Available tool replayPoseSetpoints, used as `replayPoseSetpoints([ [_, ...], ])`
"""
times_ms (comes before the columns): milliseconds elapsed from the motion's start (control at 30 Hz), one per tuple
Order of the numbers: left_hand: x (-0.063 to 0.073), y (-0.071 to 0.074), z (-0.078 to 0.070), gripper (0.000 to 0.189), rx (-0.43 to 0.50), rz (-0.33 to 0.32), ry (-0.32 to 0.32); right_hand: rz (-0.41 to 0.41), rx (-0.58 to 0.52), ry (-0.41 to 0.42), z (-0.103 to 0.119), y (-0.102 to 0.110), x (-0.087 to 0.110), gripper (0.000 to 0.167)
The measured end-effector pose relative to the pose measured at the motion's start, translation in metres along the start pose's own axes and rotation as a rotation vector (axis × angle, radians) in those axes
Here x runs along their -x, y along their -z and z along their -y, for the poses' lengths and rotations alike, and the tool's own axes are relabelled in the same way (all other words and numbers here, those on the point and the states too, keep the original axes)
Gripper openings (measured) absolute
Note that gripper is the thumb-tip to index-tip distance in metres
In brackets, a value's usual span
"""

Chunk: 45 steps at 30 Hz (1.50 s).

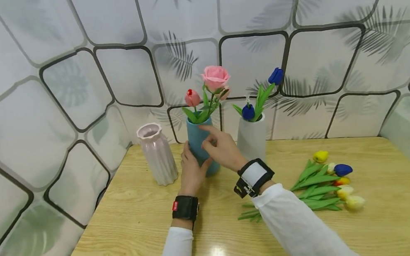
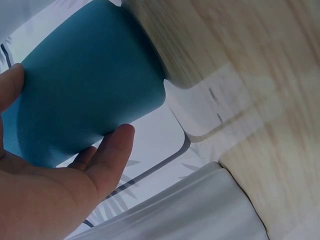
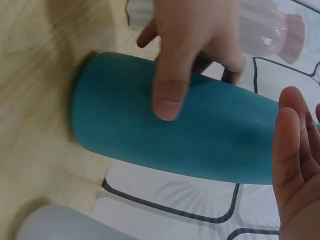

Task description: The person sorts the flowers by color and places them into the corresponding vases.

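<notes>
A blue vase [image 1: 196, 134] stands upright on the table, holding a pink rose [image 1: 215, 78] and a pink tulip [image 1: 192, 98] with green leaves. My left hand [image 1: 192, 172] grips its lower part, with the thumb across the front and the fingers along the left side. In the right wrist view that thumb lies flat on the vase wall. Close to the upper vase is my right hand [image 1: 226, 148], its index finger extended just below the rim and nothing visible between its fingers. Whether the right fingers touch the vase, I cannot tell.
On the left stands a ribbed pale pink vase [image 1: 161, 159]. A white vase [image 1: 254, 139] with blue tulips [image 1: 276, 76] stands right of the blue one. Several loose tulips [image 1: 318, 191] in yellow, white and blue lie on the wooden table [image 1: 127, 244]. Patterned fabric [image 1: 124, 78] encloses the back and sides.
</notes>
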State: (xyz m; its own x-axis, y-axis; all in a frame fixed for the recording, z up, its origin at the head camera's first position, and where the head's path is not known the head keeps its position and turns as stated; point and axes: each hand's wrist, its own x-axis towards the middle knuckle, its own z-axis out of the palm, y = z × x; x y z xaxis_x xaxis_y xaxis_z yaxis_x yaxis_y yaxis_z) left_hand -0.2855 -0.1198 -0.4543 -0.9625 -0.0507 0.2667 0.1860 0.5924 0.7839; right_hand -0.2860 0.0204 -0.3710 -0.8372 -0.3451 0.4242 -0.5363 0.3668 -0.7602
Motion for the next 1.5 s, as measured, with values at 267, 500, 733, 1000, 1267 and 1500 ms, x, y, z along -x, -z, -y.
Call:
replayPoseSetpoints([
  [267, -0.001, -0.008, -0.011, 0.091, -0.027, -0.003, 0.033, -0.01, -0.082, -0.02, -0.01, 0.014, 0.052, 0.026],
  [500, 0.003, -0.002, -0.023, 0.086, -0.092, 0.053, 0.127, -0.083, -0.104, -0.109, -0.028, 0.045, 0.107, 0.018],
  [733, 0.013, 0.028, -0.035, 0.056, -0.287, 0.207, 0.131, -0.155, 0.094, -0.222, -0.051, 0.085, 0.126, 0.017],
  [1000, 0.026, 0.033, -0.06, 0.022, -0.307, 0.331, -0.012, -0.037, 0.546, -0.367, -0.065, 0.121, 0.151, 0.021],
  [1267, 0.044, 0.007, -0.091, 0.016, -0.277, 0.185, -0.271, 0.097, 0.675, -0.51, -0.079, 0.136, 0.17, 0.009],
  [1500, 0.048, -0.003, -0.097, 0.016, -0.274, 0.169, -0.292, 0.067, 0.668, -0.583, -0.09, 0.146, 0.179, 0.041],
])
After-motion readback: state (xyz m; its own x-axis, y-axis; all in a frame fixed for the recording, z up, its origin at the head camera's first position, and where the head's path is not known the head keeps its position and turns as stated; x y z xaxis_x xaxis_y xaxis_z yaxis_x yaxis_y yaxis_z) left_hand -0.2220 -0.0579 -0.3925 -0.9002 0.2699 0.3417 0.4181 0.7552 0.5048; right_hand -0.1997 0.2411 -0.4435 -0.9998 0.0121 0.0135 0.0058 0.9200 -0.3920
